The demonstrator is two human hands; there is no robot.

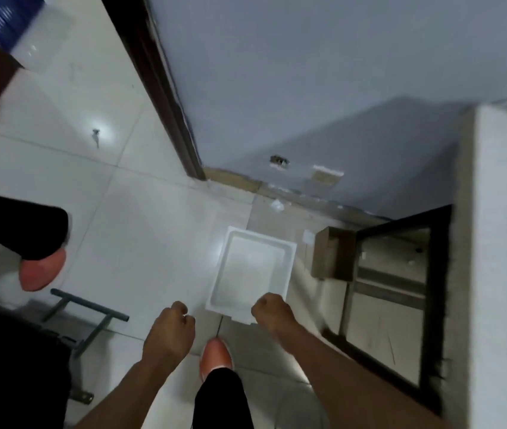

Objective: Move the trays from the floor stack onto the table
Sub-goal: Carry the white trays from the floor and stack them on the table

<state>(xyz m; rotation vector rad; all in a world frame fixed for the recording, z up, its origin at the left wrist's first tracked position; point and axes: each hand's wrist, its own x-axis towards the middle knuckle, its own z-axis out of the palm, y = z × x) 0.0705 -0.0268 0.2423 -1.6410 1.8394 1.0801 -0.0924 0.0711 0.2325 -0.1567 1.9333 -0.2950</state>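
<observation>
White tray (252, 274) lies on the floor (140, 218); the right hand (272, 311), curled, overlaps its near corner (grip unclear), the left hand (170, 328) clenched beside it. Next, I judge: grasp both sides, lift to the counter (505, 243).

White rectangular tray (250, 274), shallow, open side up. Lies flat on the pale tiled floor (140, 218). Stack depth unclear.
</observation>
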